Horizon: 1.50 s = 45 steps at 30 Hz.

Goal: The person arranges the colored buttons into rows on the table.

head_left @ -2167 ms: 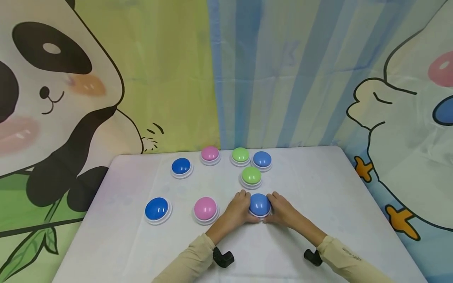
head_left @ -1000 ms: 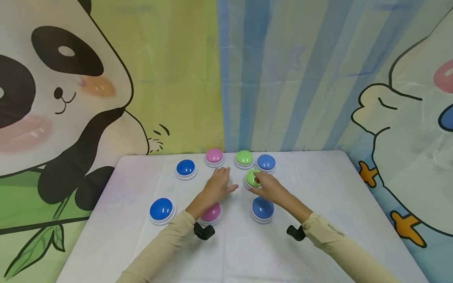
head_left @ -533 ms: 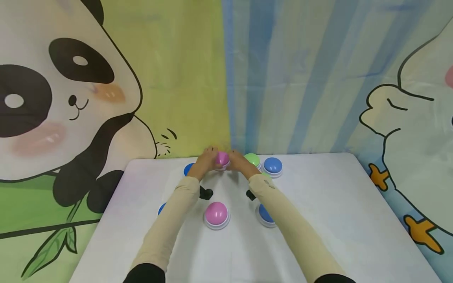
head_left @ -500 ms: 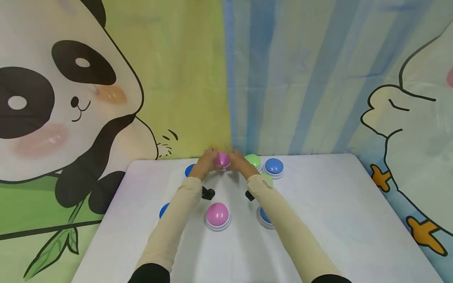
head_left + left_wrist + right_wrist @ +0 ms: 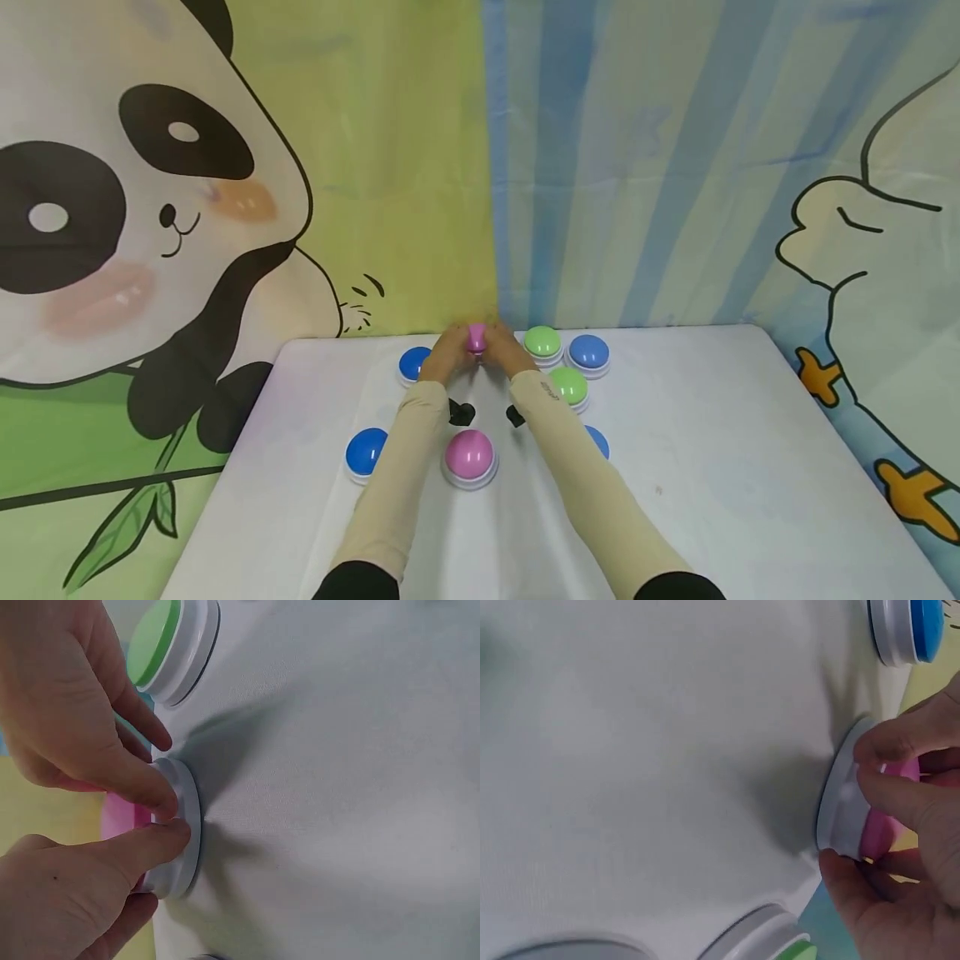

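At the table's back edge, both hands are around a pink dome push button (image 5: 477, 337) with a white base. My left hand (image 5: 448, 354) grips its left side and my right hand (image 5: 506, 348) its right side. Close up in the left wrist view, the thumbs almost meet on the front of the white base (image 5: 189, 859), and the other fingers reach round the sides. The right wrist view has the pink dome (image 5: 880, 832) partly covered by fingers. The base sits on the table, as far as I can see.
A second pink button (image 5: 469, 455) stands nearer, between the forearms. Blue buttons (image 5: 366, 452) (image 5: 414, 363) are on the left; two green ones (image 5: 542, 342) and another blue one (image 5: 588, 352) lie right of the hands. The right sleeve partly covers a front blue button (image 5: 597, 441).
Both hands have left the front blue button and moved forward and left to the back pink one. Over the last half second they stay there, closing further over it. The head view shifts slightly.
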Each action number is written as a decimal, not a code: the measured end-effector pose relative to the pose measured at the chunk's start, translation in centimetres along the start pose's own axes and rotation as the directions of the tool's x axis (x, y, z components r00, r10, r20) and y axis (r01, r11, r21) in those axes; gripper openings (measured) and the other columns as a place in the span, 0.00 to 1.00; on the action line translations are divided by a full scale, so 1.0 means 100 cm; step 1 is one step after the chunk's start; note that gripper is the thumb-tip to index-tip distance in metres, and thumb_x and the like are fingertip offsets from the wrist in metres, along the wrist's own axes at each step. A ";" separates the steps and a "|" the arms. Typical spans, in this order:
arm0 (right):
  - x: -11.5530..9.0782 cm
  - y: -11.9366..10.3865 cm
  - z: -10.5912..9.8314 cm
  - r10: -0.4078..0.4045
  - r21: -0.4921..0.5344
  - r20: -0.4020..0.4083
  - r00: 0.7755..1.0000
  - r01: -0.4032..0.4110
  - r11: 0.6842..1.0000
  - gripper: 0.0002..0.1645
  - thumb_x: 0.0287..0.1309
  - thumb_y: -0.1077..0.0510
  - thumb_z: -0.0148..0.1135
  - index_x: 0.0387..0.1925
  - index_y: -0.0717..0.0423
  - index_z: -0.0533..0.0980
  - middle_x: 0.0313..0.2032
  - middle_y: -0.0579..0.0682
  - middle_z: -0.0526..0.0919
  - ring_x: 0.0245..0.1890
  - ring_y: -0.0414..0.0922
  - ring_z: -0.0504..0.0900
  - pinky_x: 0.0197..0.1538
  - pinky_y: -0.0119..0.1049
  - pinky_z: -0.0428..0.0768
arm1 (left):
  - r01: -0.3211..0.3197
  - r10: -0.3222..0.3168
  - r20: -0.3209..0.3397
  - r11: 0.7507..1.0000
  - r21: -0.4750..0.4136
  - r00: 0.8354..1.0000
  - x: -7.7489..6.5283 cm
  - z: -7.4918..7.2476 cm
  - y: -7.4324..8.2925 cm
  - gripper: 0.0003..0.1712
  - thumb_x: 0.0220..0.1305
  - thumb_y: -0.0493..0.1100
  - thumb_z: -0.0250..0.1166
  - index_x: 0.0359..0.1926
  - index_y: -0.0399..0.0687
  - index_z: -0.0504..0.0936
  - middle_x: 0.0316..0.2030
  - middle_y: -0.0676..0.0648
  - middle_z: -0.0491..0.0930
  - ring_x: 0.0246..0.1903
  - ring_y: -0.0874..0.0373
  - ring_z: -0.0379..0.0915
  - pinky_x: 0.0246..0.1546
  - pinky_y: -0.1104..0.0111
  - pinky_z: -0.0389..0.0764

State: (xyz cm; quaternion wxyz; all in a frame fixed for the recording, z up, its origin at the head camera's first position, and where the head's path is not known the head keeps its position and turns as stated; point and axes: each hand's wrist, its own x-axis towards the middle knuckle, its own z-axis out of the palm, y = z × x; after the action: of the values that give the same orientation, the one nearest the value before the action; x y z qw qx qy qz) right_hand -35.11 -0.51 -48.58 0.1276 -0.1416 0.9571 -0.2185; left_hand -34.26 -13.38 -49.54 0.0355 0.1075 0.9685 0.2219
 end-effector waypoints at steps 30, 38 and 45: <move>-0.023 0.029 -0.043 -0.231 0.085 -0.062 0.971 0.235 0.968 0.41 0.46 0.51 0.75 0.60 0.66 0.70 0.53 0.62 0.75 0.53 0.53 0.75 0.59 0.46 0.76 | -0.194 0.193 -0.053 0.981 -0.016 0.980 -0.017 -0.027 0.018 0.24 0.51 0.47 0.76 0.44 0.35 0.81 0.39 0.39 0.85 0.40 0.49 0.80 0.48 0.60 0.80; -0.061 0.045 -0.049 -0.335 0.095 -0.107 0.936 0.345 0.934 0.35 0.42 0.53 0.77 0.50 0.68 0.76 0.45 0.62 0.80 0.46 0.52 0.77 0.50 0.43 0.80 | -0.240 0.241 -0.028 0.971 0.015 0.970 -0.042 -0.022 0.040 0.28 0.50 0.51 0.76 0.46 0.38 0.81 0.41 0.41 0.85 0.42 0.52 0.81 0.48 0.64 0.82; -0.120 0.045 -0.043 -0.264 0.189 -0.070 0.962 0.272 0.944 0.37 0.41 0.51 0.79 0.50 0.65 0.74 0.42 0.57 0.79 0.42 0.48 0.77 0.43 0.36 0.82 | -0.247 0.245 0.046 0.968 0.037 0.968 -0.087 -0.021 0.060 0.36 0.48 0.57 0.76 0.52 0.40 0.80 0.42 0.44 0.84 0.42 0.56 0.80 0.47 0.67 0.83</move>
State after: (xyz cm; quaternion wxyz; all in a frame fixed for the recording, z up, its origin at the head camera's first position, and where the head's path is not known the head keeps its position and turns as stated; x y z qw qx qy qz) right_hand -26.33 8.99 -44.67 0.0891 -0.2522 0.9052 -0.3304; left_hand -24.93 -10.97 -44.84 0.0253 0.2318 0.9512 0.2020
